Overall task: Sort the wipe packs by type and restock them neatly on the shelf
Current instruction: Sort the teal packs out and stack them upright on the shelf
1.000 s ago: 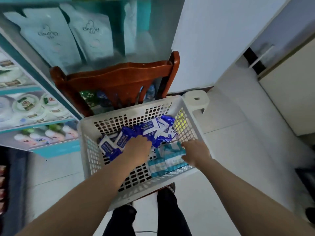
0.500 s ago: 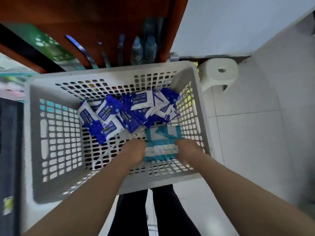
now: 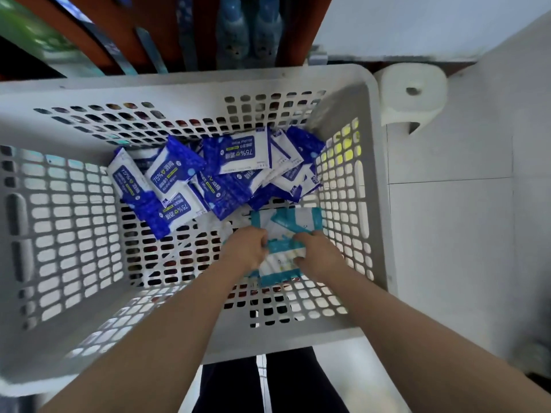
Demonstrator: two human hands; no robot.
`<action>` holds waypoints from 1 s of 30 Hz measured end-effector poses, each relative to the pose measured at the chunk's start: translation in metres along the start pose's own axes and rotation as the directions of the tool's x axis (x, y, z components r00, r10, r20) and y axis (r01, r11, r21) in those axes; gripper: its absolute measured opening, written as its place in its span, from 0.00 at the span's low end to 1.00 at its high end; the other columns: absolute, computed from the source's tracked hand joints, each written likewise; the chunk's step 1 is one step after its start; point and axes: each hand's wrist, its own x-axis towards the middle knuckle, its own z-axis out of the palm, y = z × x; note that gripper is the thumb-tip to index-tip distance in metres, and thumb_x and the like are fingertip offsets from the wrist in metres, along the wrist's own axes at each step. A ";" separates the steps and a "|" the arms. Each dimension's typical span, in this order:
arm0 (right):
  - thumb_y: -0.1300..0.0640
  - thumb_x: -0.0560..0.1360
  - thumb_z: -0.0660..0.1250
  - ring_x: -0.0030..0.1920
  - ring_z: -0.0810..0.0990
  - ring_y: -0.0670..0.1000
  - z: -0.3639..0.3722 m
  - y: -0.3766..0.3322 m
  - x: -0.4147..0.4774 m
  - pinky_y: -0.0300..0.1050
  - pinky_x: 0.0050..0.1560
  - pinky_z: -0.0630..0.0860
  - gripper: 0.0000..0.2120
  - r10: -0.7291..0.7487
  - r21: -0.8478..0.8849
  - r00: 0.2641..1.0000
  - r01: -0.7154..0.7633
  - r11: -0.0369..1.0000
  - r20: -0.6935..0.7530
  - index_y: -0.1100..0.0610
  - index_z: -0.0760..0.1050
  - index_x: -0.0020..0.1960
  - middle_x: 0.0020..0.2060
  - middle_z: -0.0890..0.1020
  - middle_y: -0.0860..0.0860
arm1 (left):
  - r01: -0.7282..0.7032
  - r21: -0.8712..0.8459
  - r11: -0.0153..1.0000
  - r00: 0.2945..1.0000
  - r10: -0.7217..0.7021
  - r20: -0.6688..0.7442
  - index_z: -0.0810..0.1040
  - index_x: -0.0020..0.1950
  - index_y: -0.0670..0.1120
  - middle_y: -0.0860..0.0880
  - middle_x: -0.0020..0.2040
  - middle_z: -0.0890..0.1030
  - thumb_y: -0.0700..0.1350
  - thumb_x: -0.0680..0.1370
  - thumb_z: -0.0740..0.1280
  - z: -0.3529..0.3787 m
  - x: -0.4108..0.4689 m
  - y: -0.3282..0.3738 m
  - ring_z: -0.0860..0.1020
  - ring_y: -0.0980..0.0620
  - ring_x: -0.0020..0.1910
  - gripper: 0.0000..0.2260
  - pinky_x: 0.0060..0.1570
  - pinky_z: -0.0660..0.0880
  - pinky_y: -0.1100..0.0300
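Teal-and-white wipe packs (image 3: 282, 261) lie in a small stack on the basket floor, near-right area. Left hand (image 3: 248, 248) grips the stack's left edge, fingers curled onto it. Right hand (image 3: 319, 254) grips the right edge likewise. Blue alcohol wipe packs (image 3: 208, 174) sit heaped, unsorted, against the far wall, apart from both hands. The white perforated basket (image 3: 190, 81) stands before a wooden chair (image 3: 143, 31). A toilet roll (image 3: 413, 93) rests just beyond its far-right corner.
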 end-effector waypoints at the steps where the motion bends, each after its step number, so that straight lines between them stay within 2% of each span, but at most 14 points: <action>1: 0.57 0.77 0.66 0.62 0.72 0.57 -0.001 -0.001 0.001 0.49 0.61 0.73 0.23 0.003 0.010 1.000 -0.003 1.000 -0.011 0.53 0.67 0.71 0.65 0.69 0.56 | -0.009 0.051 0.999 1.000 0.008 0.027 0.75 0.48 0.47 0.46 0.50 0.78 0.46 0.78 0.64 -0.004 -0.001 -0.004 0.75 0.48 0.49 0.03 0.49 0.72 0.55; 5: 0.54 0.76 0.66 0.62 0.72 0.56 -0.001 -0.001 0.004 0.48 0.60 0.73 0.22 0.073 0.037 0.992 -0.070 0.997 -0.099 0.54 0.68 0.69 0.64 0.70 0.55 | -0.032 0.420 0.907 0.999 0.016 0.042 0.75 0.55 0.49 0.49 0.53 0.78 0.46 0.79 0.62 -0.018 -0.005 -0.029 0.75 0.49 0.53 0.07 0.48 0.67 0.56; 7: 0.55 0.75 0.67 0.62 0.72 0.55 0.000 0.001 0.005 0.49 0.59 0.73 0.22 0.106 0.044 0.988 -0.101 0.994 -0.114 0.55 0.68 0.68 0.64 0.70 0.55 | -0.005 0.485 0.874 1.000 -0.009 0.027 0.74 0.60 0.49 0.48 0.57 0.76 0.43 0.77 0.63 -0.021 -0.006 -0.038 0.74 0.48 0.56 0.12 0.51 0.68 0.54; 9: 0.55 0.74 0.68 0.62 0.72 0.55 0.003 0.002 0.007 0.49 0.58 0.74 0.22 0.097 0.048 0.988 -0.092 0.995 -0.121 0.56 0.68 0.67 0.64 0.69 0.55 | -0.009 0.435 0.900 1.000 0.001 0.019 0.68 0.67 0.49 0.47 0.63 0.72 0.43 0.75 0.65 -0.019 -0.003 -0.040 0.71 0.46 0.61 0.20 0.57 0.68 0.51; 11: 0.56 0.74 0.69 0.63 0.70 0.55 0.004 0.004 0.011 0.49 0.59 0.73 0.25 0.085 0.041 0.988 -0.081 0.996 -0.128 0.56 0.66 0.68 0.66 0.67 0.55 | -0.060 0.323 0.945 0.997 0.043 0.059 0.63 0.71 0.49 0.47 0.67 0.70 0.48 0.75 0.66 -0.012 0.001 -0.035 0.69 0.47 0.64 0.26 0.60 0.67 0.49; 14: 0.55 0.74 0.69 0.65 0.68 0.56 0.004 0.005 0.016 0.50 0.61 0.70 0.29 0.082 -0.010 0.989 -0.084 0.996 -0.126 0.56 0.61 0.72 0.68 0.66 0.56 | -0.089 0.267 0.960 0.992 0.060 0.114 0.66 0.68 0.49 0.49 0.64 0.71 0.57 0.74 0.67 0.004 0.004 -0.025 0.71 0.48 0.63 0.26 0.60 0.66 0.50; 18: 0.50 0.77 0.65 0.57 0.75 0.56 0.006 -0.005 0.018 0.51 0.53 0.76 0.25 0.084 -0.102 0.992 -0.093 0.990 -0.088 0.52 0.62 0.71 0.58 0.76 0.56 | -0.071 0.318 0.945 0.993 0.035 0.116 0.72 0.60 0.50 0.49 0.56 0.75 0.62 0.73 0.66 0.006 0.003 -0.027 0.73 0.49 0.56 0.22 0.55 0.69 0.52; 20: 0.50 0.78 0.64 0.51 0.79 0.56 0.010 -0.013 0.016 0.53 0.49 0.79 0.21 0.099 -0.069 0.995 -0.100 0.993 -0.010 0.52 0.64 0.68 0.54 0.79 0.55 | -0.083 0.305 0.949 0.987 0.037 0.153 0.74 0.57 0.49 0.49 0.53 0.75 0.60 0.73 0.67 0.005 -0.001 -0.034 0.73 0.50 0.52 0.19 0.52 0.73 0.54; 22: 0.51 0.78 0.64 0.51 0.79 0.56 0.012 -0.017 0.015 0.52 0.49 0.79 0.18 0.121 -0.023 0.992 -0.121 0.992 0.034 0.52 0.66 0.65 0.55 0.78 0.54 | -0.046 0.231 0.972 0.986 0.007 0.164 0.74 0.57 0.49 0.48 0.54 0.75 0.53 0.74 0.68 0.002 -0.005 -0.043 0.74 0.50 0.50 0.15 0.51 0.75 0.54; 24: 0.50 0.78 0.64 0.53 0.77 0.55 0.013 -0.019 0.015 0.49 0.48 0.77 0.16 0.121 -0.018 0.992 -0.121 0.992 0.017 0.53 0.67 0.63 0.55 0.77 0.54 | -0.008 0.187 0.982 0.984 -0.025 0.176 0.72 0.57 0.47 0.47 0.55 0.76 0.46 0.76 0.67 -0.003 -0.010 -0.052 0.75 0.49 0.50 0.11 0.50 0.75 0.54; 27: 0.48 0.77 0.66 0.56 0.75 0.55 0.013 -0.022 0.020 0.50 0.50 0.76 0.17 0.135 0.014 0.990 -0.135 0.991 -0.048 0.54 0.69 0.62 0.56 0.75 0.53 | 0.039 0.098 0.994 0.991 -0.051 0.126 0.72 0.59 0.46 0.45 0.55 0.78 0.39 0.75 0.64 -0.011 -0.013 -0.064 0.76 0.47 0.52 0.13 0.48 0.72 0.56; 30: 0.49 0.76 0.67 0.53 0.78 0.55 0.014 -0.027 0.028 0.50 0.49 0.77 0.17 0.184 0.075 0.983 -0.182 0.980 -0.023 0.55 0.69 0.60 0.53 0.78 0.52 | 0.078 -0.037 0.996 0.992 -0.074 0.102 0.73 0.64 0.47 0.45 0.59 0.77 0.35 0.74 0.63 -0.018 -0.014 -0.070 0.77 0.46 0.53 0.19 0.50 0.74 0.55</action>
